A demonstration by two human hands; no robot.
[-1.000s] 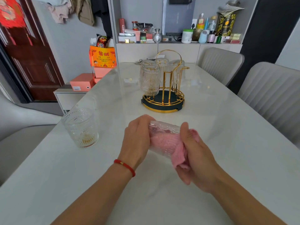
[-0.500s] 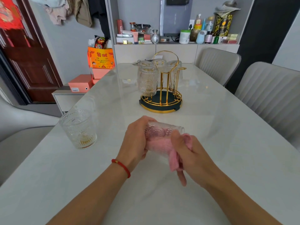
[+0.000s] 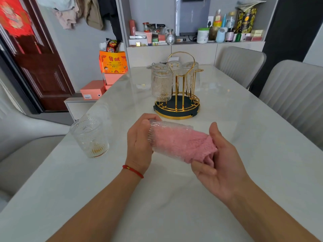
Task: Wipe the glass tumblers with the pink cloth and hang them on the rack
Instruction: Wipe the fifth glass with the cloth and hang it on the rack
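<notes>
Your left hand (image 3: 139, 145) grips the base end of a glass tumbler (image 3: 167, 135) held on its side above the desk (image 3: 174, 206). The fingers are curled behind the glass, partly hidden. The pink cloth (image 3: 183, 144) is stuffed inside the tumbler and comes out at the mouth, where your right hand (image 3: 222, 165) pinches it betw. thumb and fingers. To the left, a 2nd tumbler (image 3: 90, 137) stands upright w/ a little amber liquid at the bottom. Further back, the gold rack (image 3: 177, 95) carries approx. four tumblers upside down; the ones behind overlap, hard to count.
</notes>
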